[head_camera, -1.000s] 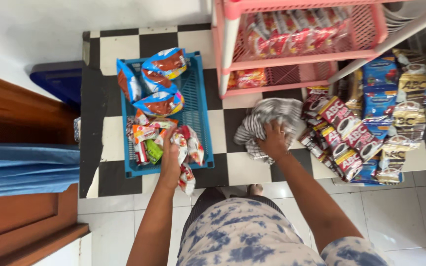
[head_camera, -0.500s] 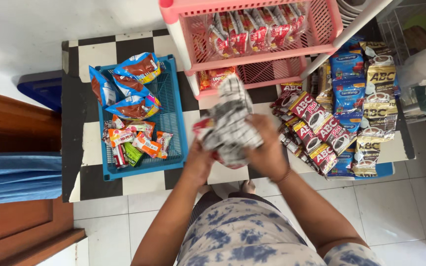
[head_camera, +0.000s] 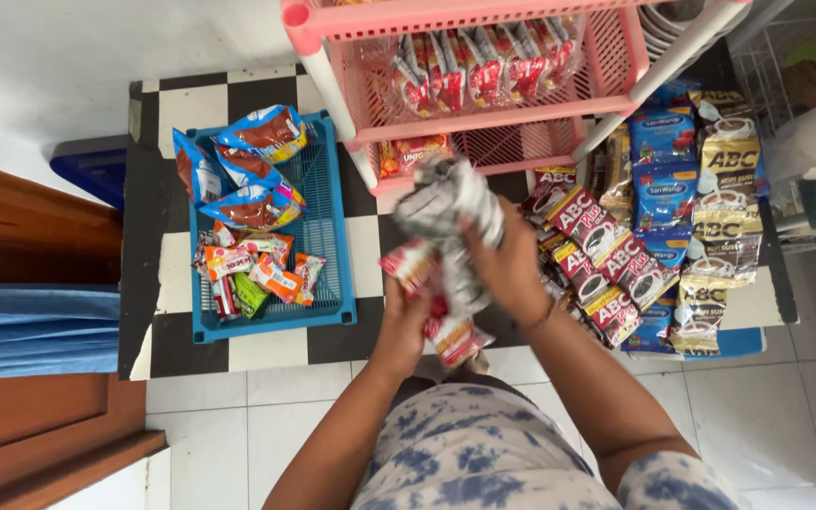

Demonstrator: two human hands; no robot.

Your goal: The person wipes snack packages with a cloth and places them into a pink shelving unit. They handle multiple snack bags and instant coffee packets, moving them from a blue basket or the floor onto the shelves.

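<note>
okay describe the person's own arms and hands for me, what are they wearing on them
Both forearms are bare down to the left hand and right hand, with no gloves or rings visible. Short sleeves of a pale tie-dye top with dark blue blotches end above the elbows. A thin band seems to circle the right wrist.
</note>
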